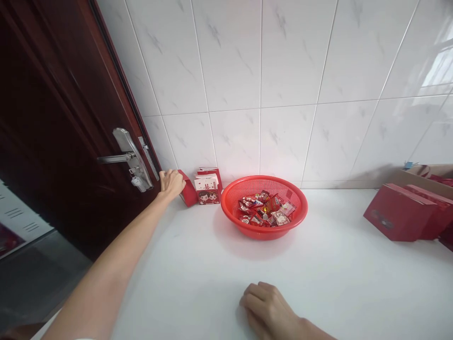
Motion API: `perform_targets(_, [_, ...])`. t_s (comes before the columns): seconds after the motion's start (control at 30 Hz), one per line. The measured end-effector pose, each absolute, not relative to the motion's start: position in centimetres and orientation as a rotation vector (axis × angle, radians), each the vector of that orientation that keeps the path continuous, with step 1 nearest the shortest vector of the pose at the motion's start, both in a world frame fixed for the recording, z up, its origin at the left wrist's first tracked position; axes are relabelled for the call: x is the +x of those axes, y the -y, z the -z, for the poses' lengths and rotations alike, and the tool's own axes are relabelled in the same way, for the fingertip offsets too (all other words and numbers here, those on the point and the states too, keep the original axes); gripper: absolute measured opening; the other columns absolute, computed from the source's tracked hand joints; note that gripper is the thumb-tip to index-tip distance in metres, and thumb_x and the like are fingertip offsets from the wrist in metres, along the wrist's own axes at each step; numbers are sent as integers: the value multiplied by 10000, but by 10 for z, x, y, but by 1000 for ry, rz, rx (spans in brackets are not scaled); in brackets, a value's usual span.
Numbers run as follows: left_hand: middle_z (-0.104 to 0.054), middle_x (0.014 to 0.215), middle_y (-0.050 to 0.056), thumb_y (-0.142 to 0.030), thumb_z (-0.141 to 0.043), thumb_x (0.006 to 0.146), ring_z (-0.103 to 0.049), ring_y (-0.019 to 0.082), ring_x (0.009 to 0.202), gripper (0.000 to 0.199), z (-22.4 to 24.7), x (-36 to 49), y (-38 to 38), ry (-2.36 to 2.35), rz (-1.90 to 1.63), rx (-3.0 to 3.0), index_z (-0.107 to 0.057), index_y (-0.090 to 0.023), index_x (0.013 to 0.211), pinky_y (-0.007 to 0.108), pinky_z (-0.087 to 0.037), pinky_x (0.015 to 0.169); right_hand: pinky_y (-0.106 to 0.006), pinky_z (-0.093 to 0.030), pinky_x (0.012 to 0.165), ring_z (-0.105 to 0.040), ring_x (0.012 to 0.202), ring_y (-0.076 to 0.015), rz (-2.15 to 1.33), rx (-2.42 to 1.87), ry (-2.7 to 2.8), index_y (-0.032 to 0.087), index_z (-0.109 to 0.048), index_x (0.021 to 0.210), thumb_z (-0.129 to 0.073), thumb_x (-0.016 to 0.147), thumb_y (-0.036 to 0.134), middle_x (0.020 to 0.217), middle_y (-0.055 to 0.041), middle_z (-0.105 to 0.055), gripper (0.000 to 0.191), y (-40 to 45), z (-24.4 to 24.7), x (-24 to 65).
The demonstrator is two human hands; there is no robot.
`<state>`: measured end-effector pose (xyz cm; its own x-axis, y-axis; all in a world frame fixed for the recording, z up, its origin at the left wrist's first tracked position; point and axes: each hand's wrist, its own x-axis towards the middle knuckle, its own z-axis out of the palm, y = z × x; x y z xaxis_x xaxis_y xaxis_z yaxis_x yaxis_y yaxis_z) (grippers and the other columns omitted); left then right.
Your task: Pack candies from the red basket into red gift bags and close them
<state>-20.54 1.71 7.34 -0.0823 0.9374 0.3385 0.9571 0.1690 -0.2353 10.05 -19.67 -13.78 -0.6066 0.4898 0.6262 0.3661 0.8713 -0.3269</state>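
My left hand is stretched out to the back left of the table, closed on a red paper gift box near the wall. Beside that box stand small red and white candy boxes, the front one printed with two cartoon figures. My right hand rests on the table near its front, fingers curled in, with nothing showing in them. Between the hands and the wall sits a red plastic basket with wrapped candies in it.
Larger dark red boxes stand at the right, in front of a cardboard box with red items inside. A white tiled wall runs behind the white table. On the left is a dark door with a metal handle.
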Motion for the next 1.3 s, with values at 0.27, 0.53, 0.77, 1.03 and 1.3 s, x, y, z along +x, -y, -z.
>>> perform_targets(0.27, [-739,1111,222,-201,-542,853,-707,368,995,274,-99,-188,23,2231,-245,-1873,-753,-101,997,356,-474,713,-278,-376,605,-495,622,-164,-342,-647,2338,197,-587,935,-431,868,88,797,-51,-638,201,198,130,107])
perform_targets(0.53, [-749,1110,196,-305,-533,857,-704,384,999,381,-91,-178,41,2170,-177,-1896,-743,-147,1133,372,-513,715,-280,-393,593,-510,628,-162,-364,-671,2305,193,-593,930,-413,907,92,793,-51,-635,207,194,128,110])
perform_targets(0.77, [-750,856,142,-217,-506,832,-695,329,799,266,-96,-149,62,2015,-181,-2012,-769,-177,826,340,-424,643,-280,-441,607,-545,615,-143,-481,-784,2176,201,-594,1011,-422,940,126,849,-52,-664,201,192,120,116])
perform_targets(1.03, [-557,509,-15,-220,-586,743,-482,150,501,230,-96,-75,120,1671,-14,-2956,-709,-237,550,282,-307,552,-323,-558,670,-587,687,-120,-923,-1019,1840,247,-350,1448,-704,842,350,1305,-128,-569,709,183,115,123])
perform_targets(1.3, [-722,775,23,-344,-697,805,-606,159,720,192,-92,-42,105,1341,124,-3805,-809,-188,794,226,-430,624,-303,-538,625,-610,717,-140,-886,-901,1865,241,-418,1435,-729,825,364,1203,-109,-614,696,170,103,143])
